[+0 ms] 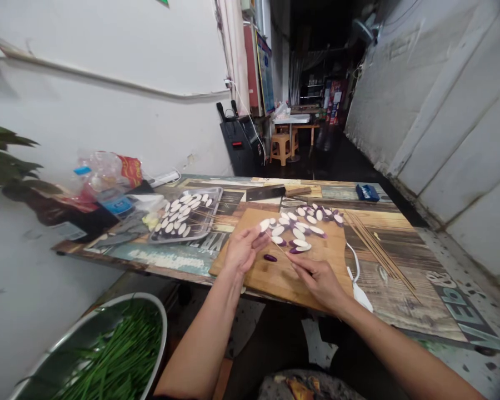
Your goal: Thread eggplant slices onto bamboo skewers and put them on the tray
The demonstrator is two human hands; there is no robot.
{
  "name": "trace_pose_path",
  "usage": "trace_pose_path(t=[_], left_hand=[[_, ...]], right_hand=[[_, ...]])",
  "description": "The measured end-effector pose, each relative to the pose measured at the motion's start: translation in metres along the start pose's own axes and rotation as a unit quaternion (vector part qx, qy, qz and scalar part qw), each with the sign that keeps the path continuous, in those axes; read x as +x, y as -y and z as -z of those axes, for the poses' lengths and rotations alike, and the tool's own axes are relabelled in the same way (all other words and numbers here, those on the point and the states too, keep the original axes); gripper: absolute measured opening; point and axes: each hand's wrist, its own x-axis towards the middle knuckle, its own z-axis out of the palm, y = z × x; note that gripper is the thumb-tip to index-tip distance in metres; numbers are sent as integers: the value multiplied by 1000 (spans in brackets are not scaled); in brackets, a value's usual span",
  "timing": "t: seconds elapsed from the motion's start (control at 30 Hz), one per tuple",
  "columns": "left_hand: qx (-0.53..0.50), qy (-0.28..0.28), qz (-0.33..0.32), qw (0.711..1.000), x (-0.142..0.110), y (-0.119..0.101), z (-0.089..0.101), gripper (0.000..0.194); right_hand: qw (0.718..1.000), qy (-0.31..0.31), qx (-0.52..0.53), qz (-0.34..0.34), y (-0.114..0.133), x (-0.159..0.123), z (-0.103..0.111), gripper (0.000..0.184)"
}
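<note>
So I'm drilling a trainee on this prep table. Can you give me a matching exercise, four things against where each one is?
Things:
1. cleaver
2. metal tray
3. blue box
4. bowl of greens

Places:
A. low down, left of the left arm, below the table
B. far right part of the table
C. behind the cutting board, at the table's far edge
D. left of the cutting board, filled with white slices

Pairs: 1-C, 2-D, 3-B, 4-A
</note>
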Motion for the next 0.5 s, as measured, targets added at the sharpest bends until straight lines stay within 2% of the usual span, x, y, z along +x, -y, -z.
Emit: trace_pose_path(t=[0.17,0.27,0.33,0.4,0.5], left_hand=[[9,-1,-1,1000,-3,0,-3,9],[24,37,9,999,-10,10,-9,17],[39,60,13,997,-17,21,-17,21],[66,65,-12,996,-26,32,-26,22],[119,57,-96,987,-42,45,-37,26]], right_hand=[[1000,2,7,-1,1,-1,-1,32],[1000,-4,-3,-15,1,2,-1,33],[999,-30,-8,-18,2,6,-1,31],[997,-64,-11,-35,3,9,1,27],[993,-101,-20,-61,6,9,6,22]])
